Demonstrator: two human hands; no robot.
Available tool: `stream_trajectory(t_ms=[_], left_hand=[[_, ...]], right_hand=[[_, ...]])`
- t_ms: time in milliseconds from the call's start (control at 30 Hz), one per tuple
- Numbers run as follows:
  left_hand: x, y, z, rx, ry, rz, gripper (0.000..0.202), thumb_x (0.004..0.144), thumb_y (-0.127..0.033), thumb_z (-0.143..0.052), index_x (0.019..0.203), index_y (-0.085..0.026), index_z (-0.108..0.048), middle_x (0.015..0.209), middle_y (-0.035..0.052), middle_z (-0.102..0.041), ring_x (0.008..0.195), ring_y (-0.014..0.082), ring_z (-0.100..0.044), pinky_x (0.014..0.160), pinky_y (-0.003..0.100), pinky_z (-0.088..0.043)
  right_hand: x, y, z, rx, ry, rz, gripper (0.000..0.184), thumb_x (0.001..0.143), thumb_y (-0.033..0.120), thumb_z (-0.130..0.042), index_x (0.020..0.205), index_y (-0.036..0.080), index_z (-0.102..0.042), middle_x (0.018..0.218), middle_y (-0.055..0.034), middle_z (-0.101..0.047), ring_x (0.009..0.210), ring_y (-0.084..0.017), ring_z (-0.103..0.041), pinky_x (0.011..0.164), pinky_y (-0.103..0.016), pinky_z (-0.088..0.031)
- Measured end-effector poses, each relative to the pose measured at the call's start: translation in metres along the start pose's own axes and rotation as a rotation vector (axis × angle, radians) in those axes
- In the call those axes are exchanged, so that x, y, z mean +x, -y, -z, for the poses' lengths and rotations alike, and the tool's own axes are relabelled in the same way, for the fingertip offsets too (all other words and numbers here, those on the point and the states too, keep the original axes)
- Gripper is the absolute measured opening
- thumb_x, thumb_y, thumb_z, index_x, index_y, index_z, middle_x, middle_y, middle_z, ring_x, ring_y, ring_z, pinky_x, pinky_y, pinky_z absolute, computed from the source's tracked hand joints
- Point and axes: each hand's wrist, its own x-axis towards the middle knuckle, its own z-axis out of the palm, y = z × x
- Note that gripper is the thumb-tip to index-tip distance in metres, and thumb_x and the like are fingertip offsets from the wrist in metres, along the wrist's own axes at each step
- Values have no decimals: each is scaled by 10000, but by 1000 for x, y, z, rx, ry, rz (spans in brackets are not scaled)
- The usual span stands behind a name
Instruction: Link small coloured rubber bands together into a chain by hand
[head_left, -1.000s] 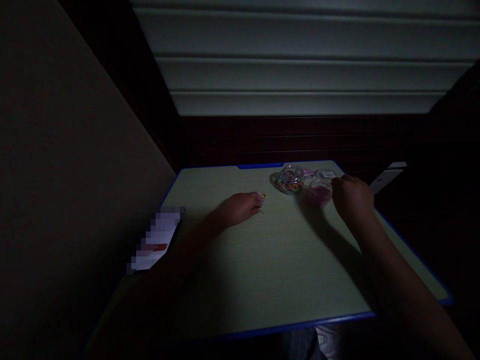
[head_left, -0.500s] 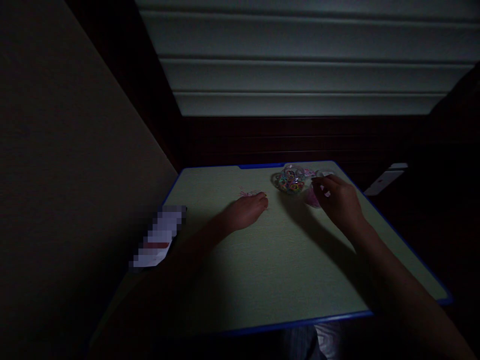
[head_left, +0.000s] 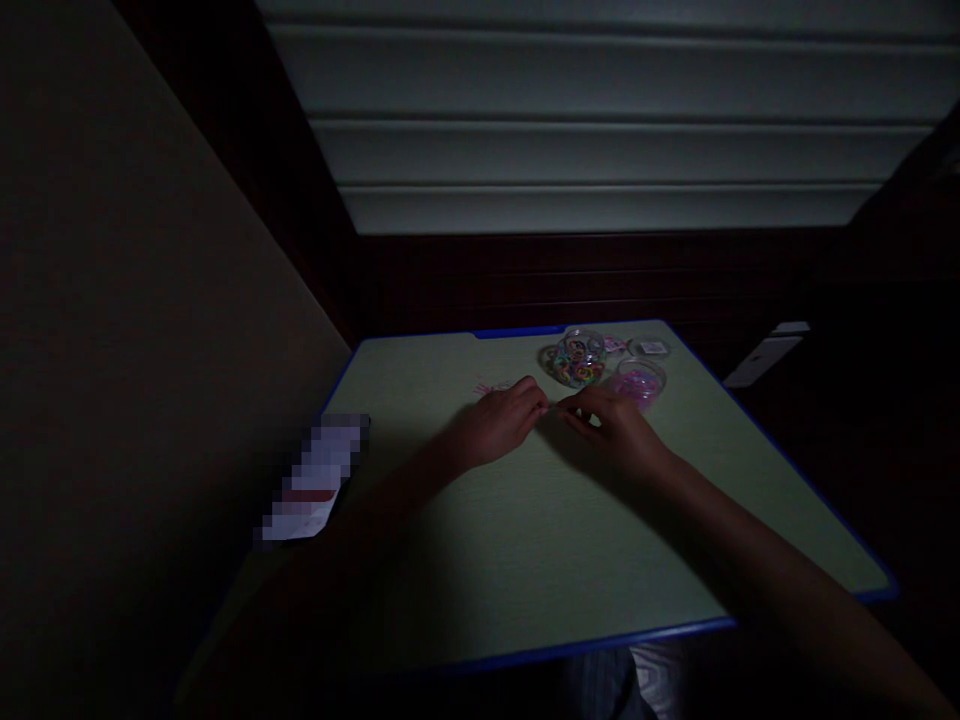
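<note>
The room is dim. My left hand [head_left: 501, 420] rests on the pale green table [head_left: 540, 520], fingers pinched together at the tips. My right hand [head_left: 611, 428] lies beside it, fingertips almost meeting the left's, fingers curled in a pinch. What they pinch is too small and dark to make out. A few thin pink strands [head_left: 491, 386] lie just behind my left hand. Behind my right hand stands a clear cup of pink bits [head_left: 639, 382]. A clear jar of multicoloured small rings [head_left: 579, 358] stands left of it.
A small clear lid or dish [head_left: 651, 347] sits at the table's far right corner. A white paper [head_left: 315, 480] lies off the left edge. A white object [head_left: 765, 355] lies right of the table. A wall runs along the left, blinds behind.
My right hand has left the pink cup and come left and nearer, meeting my left hand's fingertips. My left hand shifted slightly right.
</note>
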Motion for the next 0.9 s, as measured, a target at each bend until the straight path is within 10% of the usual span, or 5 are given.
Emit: stream_trajectory(t_ms=[267,500,900], left_hand=[[0,-3,4,-27,-1,-31,246,950,-297,-302,922,-193,-523,954,19,-521,814,124,-550,719,264,-403],[0,21,9,-60,0,16,230,932,-282,-327,972,-201,-539,976,31,-527,816,129,-558,718,257,-428],[-3,57,20,52,139,120,266,891,-250,-338,937,-182,-591,942,46,-599,852,160,-560,738,263,-405]], right_hand=[[3,-2,2,-148,9,-16,213,863,196,-461,918,155,-662,857,-76,-652,757,-149,-578,683,-243,-407],[1,-25,48,-629,-201,-295,239,864,206,-432,891,152,-663,875,-104,-646,746,-175,-557,639,-258,-350],[-3,-46,63,-670,-225,-436,266,841,224,-437,883,165,-693,859,-86,-652,722,-165,-573,618,-256,-350]])
